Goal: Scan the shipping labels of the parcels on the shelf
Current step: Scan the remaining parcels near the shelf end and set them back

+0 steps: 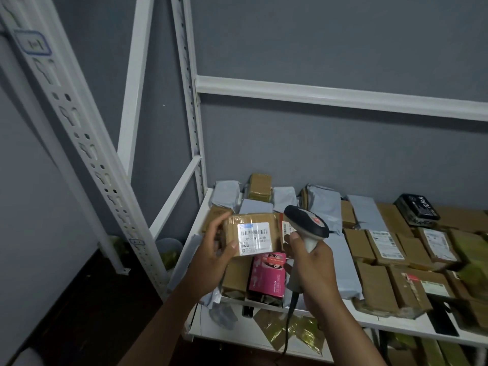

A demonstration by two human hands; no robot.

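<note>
Right hand [311, 262] gripping scanner [307, 224], left hand [215, 253] holding parcel [252, 235]

Wall: you face a plain grey painted wall [317, 43] from 10 to 2 o'clock.
Floor: at your 8 o'clock lies a dark brown floor [87, 299].
Tag: at 10 o'clock, a small blue-bordered location tag [33, 43] sticks on a white perforated steel upright [79, 133].

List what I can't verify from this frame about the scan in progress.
- Head view: the label text on the held parcel is too blurred to read.
- The scanner window faces away, so any beam is hidden.
- The right hand covers the trigger.
- Parcels at the right edge are cut off and smeared.
</note>
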